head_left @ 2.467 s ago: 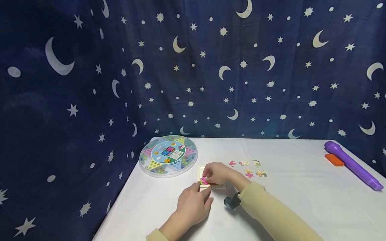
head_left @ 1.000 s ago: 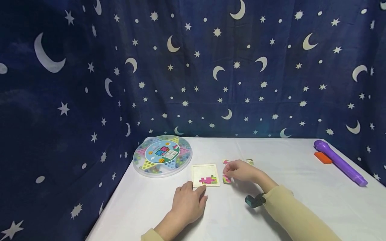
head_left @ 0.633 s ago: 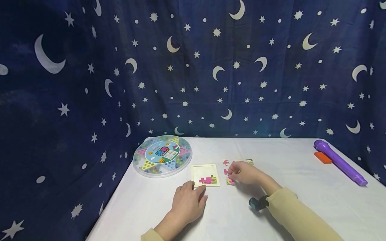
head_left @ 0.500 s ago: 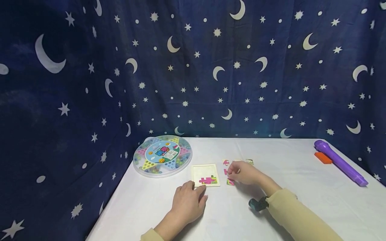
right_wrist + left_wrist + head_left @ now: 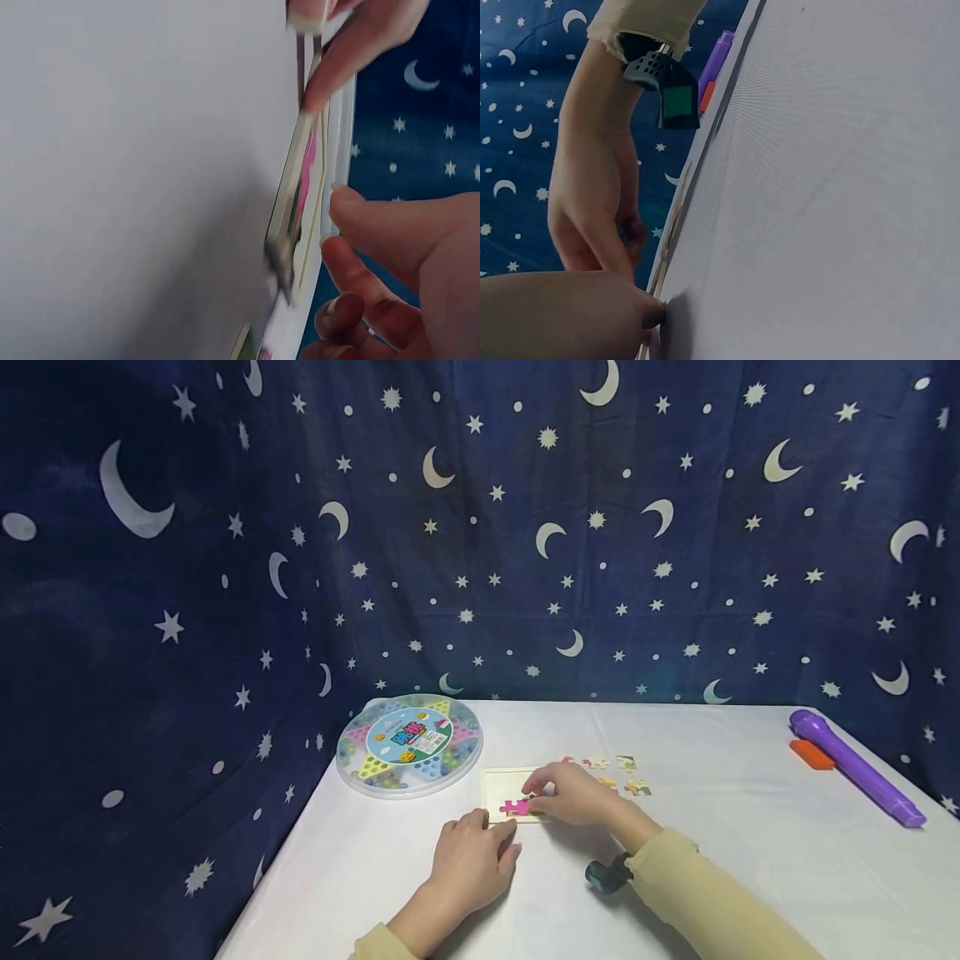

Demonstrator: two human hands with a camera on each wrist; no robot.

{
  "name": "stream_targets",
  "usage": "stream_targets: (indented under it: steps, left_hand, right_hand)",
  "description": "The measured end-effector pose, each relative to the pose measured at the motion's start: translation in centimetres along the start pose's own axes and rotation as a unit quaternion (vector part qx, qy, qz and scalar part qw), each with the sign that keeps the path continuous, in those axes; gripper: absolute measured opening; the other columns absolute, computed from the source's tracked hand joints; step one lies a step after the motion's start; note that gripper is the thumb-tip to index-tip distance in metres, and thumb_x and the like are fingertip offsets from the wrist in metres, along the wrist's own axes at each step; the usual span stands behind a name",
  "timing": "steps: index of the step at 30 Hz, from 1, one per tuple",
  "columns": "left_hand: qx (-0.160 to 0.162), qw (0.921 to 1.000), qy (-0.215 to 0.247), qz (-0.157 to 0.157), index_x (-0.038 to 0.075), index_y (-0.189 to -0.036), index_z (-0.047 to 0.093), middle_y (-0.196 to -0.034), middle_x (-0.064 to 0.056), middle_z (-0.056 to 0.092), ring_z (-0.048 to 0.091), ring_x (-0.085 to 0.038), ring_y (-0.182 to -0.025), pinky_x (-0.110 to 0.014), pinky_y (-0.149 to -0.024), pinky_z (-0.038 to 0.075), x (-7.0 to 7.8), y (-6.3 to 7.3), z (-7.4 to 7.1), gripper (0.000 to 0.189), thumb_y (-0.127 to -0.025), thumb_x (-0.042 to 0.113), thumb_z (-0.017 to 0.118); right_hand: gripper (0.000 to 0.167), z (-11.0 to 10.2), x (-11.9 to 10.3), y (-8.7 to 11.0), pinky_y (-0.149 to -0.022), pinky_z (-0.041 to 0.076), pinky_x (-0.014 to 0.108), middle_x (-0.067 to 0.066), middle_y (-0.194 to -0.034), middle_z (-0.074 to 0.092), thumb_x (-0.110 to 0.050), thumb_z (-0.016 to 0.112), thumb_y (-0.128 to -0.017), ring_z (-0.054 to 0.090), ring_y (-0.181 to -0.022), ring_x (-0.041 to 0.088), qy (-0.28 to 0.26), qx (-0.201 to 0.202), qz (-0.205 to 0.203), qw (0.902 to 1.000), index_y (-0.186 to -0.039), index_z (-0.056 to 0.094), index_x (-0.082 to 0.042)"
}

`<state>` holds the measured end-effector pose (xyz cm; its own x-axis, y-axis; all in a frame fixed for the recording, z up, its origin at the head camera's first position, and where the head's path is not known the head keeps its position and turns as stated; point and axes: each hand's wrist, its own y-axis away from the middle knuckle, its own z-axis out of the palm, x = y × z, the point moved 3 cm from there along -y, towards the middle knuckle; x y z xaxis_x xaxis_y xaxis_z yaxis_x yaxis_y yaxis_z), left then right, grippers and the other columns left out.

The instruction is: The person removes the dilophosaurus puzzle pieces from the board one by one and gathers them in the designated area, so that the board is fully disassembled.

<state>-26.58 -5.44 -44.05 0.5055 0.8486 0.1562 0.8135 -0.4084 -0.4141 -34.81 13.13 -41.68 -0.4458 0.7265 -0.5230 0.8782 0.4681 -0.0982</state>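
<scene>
In the head view my left hand [image 5: 471, 864] rests on the table, its fingertips against the front edge of a small cream puzzle tray [image 5: 495, 785]. Pink and green puzzle pieces [image 5: 514, 807] lie along the tray's front side. My right hand [image 5: 573, 793] is over the tray's right part and hides it. In the right wrist view the right thumb and index fingertips [image 5: 346, 196] stand apart, with nothing visible between them. A blurred grey shape [image 5: 277, 262] shows at the tray's near end; I cannot tell what it is.
Several loose puzzle pieces [image 5: 637, 787] lie right of the tray, some partly covered by my right hand. A round marble board game [image 5: 408, 746] stands at the back left. A purple stick-like toy [image 5: 855, 764] and an orange block [image 5: 812, 755] lie far right.
My right hand first worked in the tray, then pinched at a piece on the table to its right. Now it is back left over the tray. My left hand has stayed at the tray's edge.
</scene>
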Motion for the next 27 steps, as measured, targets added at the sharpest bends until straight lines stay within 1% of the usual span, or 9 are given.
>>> stream_targets:
  steps: [2, 3, 6, 11, 15, 19, 23, 27]
  left_hand:
    - [0.001, 1.0000, -0.002, 0.001, 0.021, -0.119, 0.077, -0.113, -0.016, 0.071, 0.065, -0.029, -0.110, -0.051, -0.087, 0.050, -0.1, 0.0, 0.0, 0.031, -0.094, 0.037, 0.069]
    - [0.001, 1.0000, -0.002, 0.001, 0.021, -0.119, 0.078, -0.113, -0.016, 0.071, 0.065, -0.029, -0.110, -0.051, -0.087, 0.050, -0.1, -0.1, 0.0, 0.030, -0.094, 0.037, 0.069]
    - [-0.001, 1.0000, -0.005, -0.001, 0.022, -0.119, 0.078, -0.113, -0.016, 0.071, 0.065, -0.029, -0.110, -0.051, -0.087, 0.051, -0.2, -0.1, 0.2, 0.031, -0.095, 0.038, 0.069]
    - [0.007, 0.9999, -0.008, 0.003, 0.022, -0.119, 0.078, -0.110, -0.015, 0.071, 0.065, -0.028, -0.106, -0.049, -0.084, 0.051, -0.3, -0.1, 0.3, 0.031, -0.094, 0.039, 0.070]
    - [0.012, 0.9998, -0.014, 0.008, 0.022, -0.118, 0.078, -0.108, -0.013, 0.071, 0.065, -0.026, -0.104, -0.048, -0.083, 0.050, -0.2, -0.2, 0.3, 0.030, -0.094, 0.038, 0.070]
    - [0.012, 0.9997, -0.018, 0.007, 0.023, -0.118, 0.078, -0.108, -0.012, 0.071, 0.065, -0.026, -0.103, -0.048, -0.083, 0.051, -0.2, -0.2, 0.3, 0.030, -0.094, 0.039, 0.070]
    - [0.010, 0.9998, -0.017, 0.008, 0.023, -0.119, 0.078, -0.107, -0.012, 0.071, 0.064, -0.025, -0.104, -0.048, -0.083, 0.050, -0.2, -0.2, 0.4, 0.031, -0.094, 0.039, 0.069]
    - [0.008, 0.9998, -0.017, 0.006, 0.023, -0.120, 0.078, -0.108, -0.012, 0.071, 0.064, -0.025, -0.103, -0.048, -0.083, 0.050, -0.3, -0.1, 0.3, 0.031, -0.094, 0.039, 0.069]
  right_hand:
    - [0.015, 0.4, -0.7, -0.4, -0.095, 0.050, 0.048, -0.007, -0.098, 0.072, -0.012, 0.077, -0.092, 0.065, -0.102, 0.020, 0.003, -0.008, -0.010, 0.9999, -0.106, 0.077, -0.014]
    - [0.015, 0.6, -1.1, -0.6, -0.097, 0.049, 0.049, -0.005, -0.100, 0.072, -0.010, 0.076, -0.092, 0.065, -0.104, 0.022, 0.008, -0.012, -0.017, 0.9998, -0.106, 0.078, -0.013]
    - [0.017, 1.0, -1.8, -1.0, -0.098, 0.048, 0.050, -0.001, -0.102, 0.072, -0.007, 0.076, -0.091, 0.065, -0.104, 0.024, 0.023, -0.030, -0.026, 0.9990, -0.108, 0.076, -0.011]
    - [0.019, 1.6, -2.2, -1.6, -0.099, 0.048, 0.048, -0.001, -0.099, 0.068, -0.009, 0.078, -0.090, 0.063, -0.101, 0.022, 0.040, -0.060, 0.007, 0.9974, -0.108, 0.072, -0.013]
    - [0.018, 1.6, -2.2, -1.8, -0.097, 0.048, 0.048, -0.002, -0.096, 0.065, -0.008, 0.079, -0.089, 0.061, -0.095, 0.021, 0.036, -0.070, 0.023, 0.9966, -0.103, 0.069, -0.014]
    - [0.021, 1.6, -2.1, -1.9, -0.092, 0.049, 0.045, -0.003, -0.094, 0.064, -0.007, 0.079, -0.089, 0.058, -0.088, 0.019, 0.022, -0.072, 0.029, 0.9967, -0.102, 0.065, -0.015]
    - [0.024, 1.7, -2.0, -2.0, -0.085, 0.050, 0.041, -0.004, -0.092, 0.062, -0.007, 0.080, -0.088, 0.056, -0.084, 0.016, 0.017, -0.061, 0.028, 0.9976, -0.101, 0.062, -0.015]
    - [0.022, 1.7, -2.0, -2.1, -0.083, 0.048, 0.040, -0.007, -0.088, 0.061, -0.009, 0.081, -0.088, 0.055, -0.083, 0.015, 0.020, -0.044, 0.028, 0.9984, -0.099, 0.064, -0.018]
